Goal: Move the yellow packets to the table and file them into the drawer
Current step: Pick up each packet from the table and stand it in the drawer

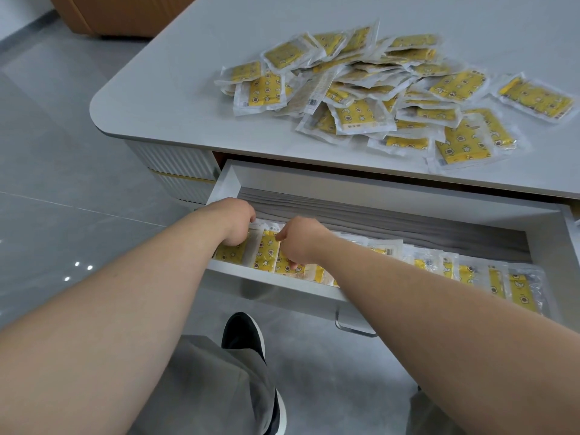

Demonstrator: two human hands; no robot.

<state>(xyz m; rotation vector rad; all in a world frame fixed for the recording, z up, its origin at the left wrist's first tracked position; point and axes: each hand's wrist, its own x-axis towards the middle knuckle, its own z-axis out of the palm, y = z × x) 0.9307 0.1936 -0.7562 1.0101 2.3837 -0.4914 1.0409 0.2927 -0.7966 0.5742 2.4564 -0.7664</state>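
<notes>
A loose heap of yellow packets (386, 92) in clear wrappers lies on the grey table (188, 89). Below it the white drawer (392, 189) stands pulled out, with a row of filed yellow packets (266, 251) along its front, running from the left end to the right end. Both my hands are inside the drawer at its left end. My left hand (235, 221) has its fingers curled down onto the leftmost packets. My right hand (299, 240) pinches the edges of the packets just to the right of them.
The drawer's back half shows bare grey lining (408, 221). A clear handle (354, 324) hangs under the drawer front. My leg and black shoe (244, 334) stand on the grey tiled floor below. An orange-brown piece of furniture (119, 14) sits at the far left.
</notes>
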